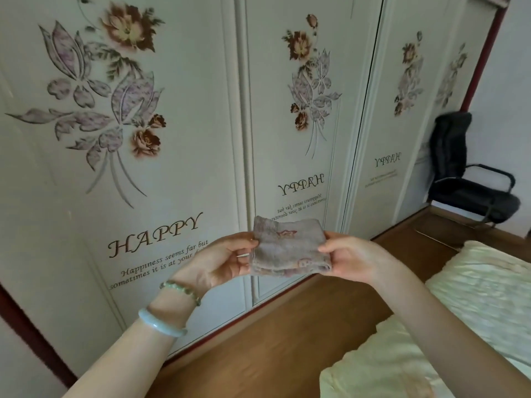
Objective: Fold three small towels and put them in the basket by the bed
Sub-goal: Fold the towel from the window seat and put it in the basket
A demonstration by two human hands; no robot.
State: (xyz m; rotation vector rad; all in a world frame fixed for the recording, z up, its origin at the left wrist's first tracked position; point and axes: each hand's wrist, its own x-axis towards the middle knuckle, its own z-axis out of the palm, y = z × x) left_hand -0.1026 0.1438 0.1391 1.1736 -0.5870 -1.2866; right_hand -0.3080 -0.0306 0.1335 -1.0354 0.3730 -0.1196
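Observation:
A small grey towel [288, 248] with a faded red pattern is held in the air in front of me, folded into a small rectangle. My left hand [221, 261] pinches its left edge, thumb on top. My right hand [349, 258] grips its right edge. The towel hangs above the wooden floor, in front of the wardrobe doors. No basket and no other towels are in view.
White wardrobe doors [172, 139] with flower prints fill the left and middle. A bed with a cream cover [471, 300] lies at the lower right. A black chair [465, 179] stands at the far right. Brown wooden floor [287, 340] runs between wardrobe and bed.

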